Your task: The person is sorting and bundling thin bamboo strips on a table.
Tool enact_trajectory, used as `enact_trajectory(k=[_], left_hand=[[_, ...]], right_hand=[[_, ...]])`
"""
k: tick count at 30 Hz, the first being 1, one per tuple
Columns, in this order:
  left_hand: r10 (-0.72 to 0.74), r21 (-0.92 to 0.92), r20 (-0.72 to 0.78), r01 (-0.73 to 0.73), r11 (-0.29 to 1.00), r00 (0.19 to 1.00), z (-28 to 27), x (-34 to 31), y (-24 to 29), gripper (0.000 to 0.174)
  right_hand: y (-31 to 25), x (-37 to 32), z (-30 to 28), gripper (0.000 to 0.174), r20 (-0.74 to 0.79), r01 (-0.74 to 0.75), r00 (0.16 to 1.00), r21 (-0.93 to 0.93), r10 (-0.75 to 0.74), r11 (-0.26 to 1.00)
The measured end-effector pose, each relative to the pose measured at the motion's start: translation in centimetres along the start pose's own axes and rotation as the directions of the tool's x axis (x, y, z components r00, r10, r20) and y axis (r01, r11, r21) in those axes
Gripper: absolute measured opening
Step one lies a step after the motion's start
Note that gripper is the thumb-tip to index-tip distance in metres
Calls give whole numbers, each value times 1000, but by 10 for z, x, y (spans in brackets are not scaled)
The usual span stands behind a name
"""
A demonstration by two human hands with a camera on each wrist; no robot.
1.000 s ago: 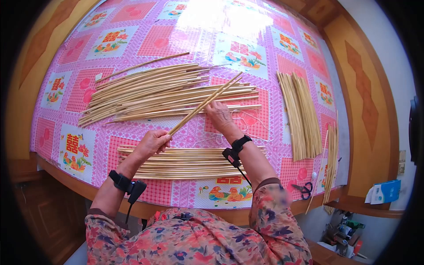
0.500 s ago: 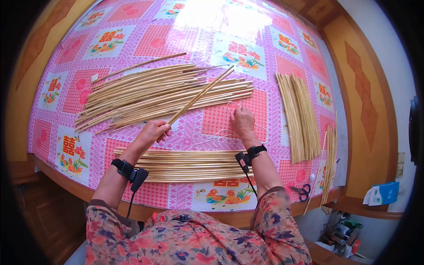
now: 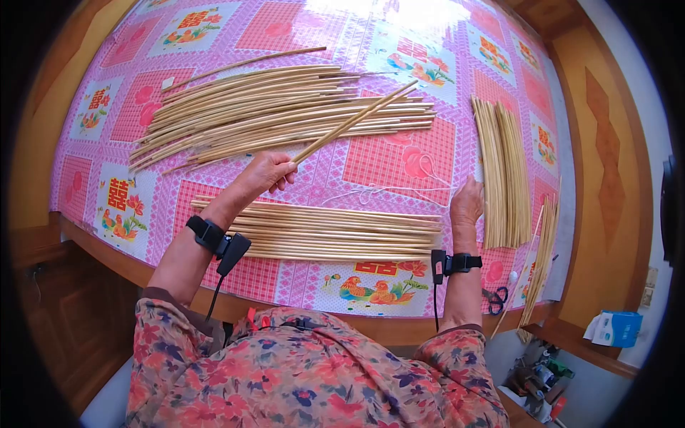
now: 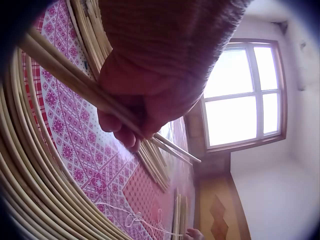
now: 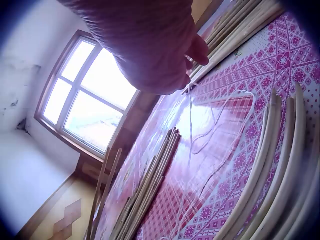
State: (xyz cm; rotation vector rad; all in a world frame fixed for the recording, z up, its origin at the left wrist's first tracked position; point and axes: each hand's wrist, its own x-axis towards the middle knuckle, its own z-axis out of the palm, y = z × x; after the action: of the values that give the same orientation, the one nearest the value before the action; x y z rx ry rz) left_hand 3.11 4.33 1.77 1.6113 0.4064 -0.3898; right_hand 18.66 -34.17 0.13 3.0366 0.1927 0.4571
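Observation:
My left hand [image 3: 265, 175] grips a pair of thin straw-coloured sticks [image 3: 349, 123] near their lower end; they slant up and to the right over the large loose pile of sticks [image 3: 250, 107]. In the left wrist view the fingers curl round the pair. My right hand [image 3: 467, 201], off to the right beside an upright bundle of sticks [image 3: 499, 175], pinches a thin white string [image 5: 191, 112]. From those fingertips the string runs left across the cloth, with a few loops in the middle. A neat row of sticks [image 3: 335, 232] lies nearest the body.
A patterned pink tablecloth [image 3: 314, 189] covers the table. Dark-handled scissors [image 3: 496, 299] and a thin bunch of sticks [image 3: 544, 260] lie at the right front edge. A blue-and-white packet [image 3: 617, 329] sits on a ledge beyond. One single stick [image 3: 242, 64] lies behind the pile.
My right hand has moved from beside the held sticks far to the right, drawing the string out with it. The left hand keeps its hold on the pair. The head view has shifted.

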Motion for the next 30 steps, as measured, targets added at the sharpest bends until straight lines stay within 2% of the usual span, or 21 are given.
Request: enact_trajectory(k=[2,3,5,7,9,11,13,14,15,17,18,19,20,21,23,25,26,30], left_hand=[[2,26,3,-2,1000,1000,3,-4,2,21],[17,58,9,-17,998,1000,5,-8,3,21],[8,42,12,-8,999,1000,6,-17,10,21],[-17,-24,-5,17,1000,1000,7,-22,9,21],[-7,-28,-12,6,1000,1000,6,-30,5,20],[7,-29,-19,-7,1000,1000,4,-36,2,20],[7,-8,-2,-7,1000,1000,5,-41,0,19],[-1,-36,-7,1,999,1000,7,-42,-2,19],[-2,-38,-6,2,999,1000,8,-44,-1,19],[-9,-44,27,11,999,1000,12,-43,3,22],[0,-45,28,1,999,1000,14,-42,5,22],[12,-45,26,-11,999,1000,14,-43,5,21],[21,-43,28,-20,999,999,15,-45,5,19],[24,-38,36,-23,999,999,15,-47,5,19],[43,-48,31,-42,998,999,16,-53,4,20],[23,-57,29,-21,998,999,17,-57,5,20],[1,-35,36,1,999,999,18,-59,6,20],[8,-25,31,-8,1000,999,24,-58,3,21]], right_hand=[[-11,5,-22,11,-175,152,973,-6,-151,988],[-21,6,-31,11,-167,158,974,0,-156,987],[-42,7,-45,10,-33,255,967,157,-253,954],[-39,14,-41,10,-5,237,971,151,-239,960],[-15,26,-32,8,102,-27,994,-31,30,999],[7,32,-36,8,87,-66,993,-97,75,993],[3,34,-51,7,68,-102,991,-164,114,981],[-3,33,-55,9,45,113,993,-19,-112,993],[-14,29,-60,12,-9,323,946,118,-324,939],[-43,21,-53,15,33,361,925,248,-380,899],[-47,21,-45,18,87,288,947,194,-309,938],[-46,28,-42,18,83,286,949,191,-306,939],[-43,33,-39,19,290,197,935,63,-207,978],[-38,36,-37,21,471,126,879,-83,-73,989],[-20,37,-29,22,439,123,896,-106,-64,987],[-5,32,-20,18,183,171,973,-144,-143,975],[2,36,-10,19,80,200,979,-217,-187,955],[2,40,-29,20,32,160,987,-202,-157,966]])
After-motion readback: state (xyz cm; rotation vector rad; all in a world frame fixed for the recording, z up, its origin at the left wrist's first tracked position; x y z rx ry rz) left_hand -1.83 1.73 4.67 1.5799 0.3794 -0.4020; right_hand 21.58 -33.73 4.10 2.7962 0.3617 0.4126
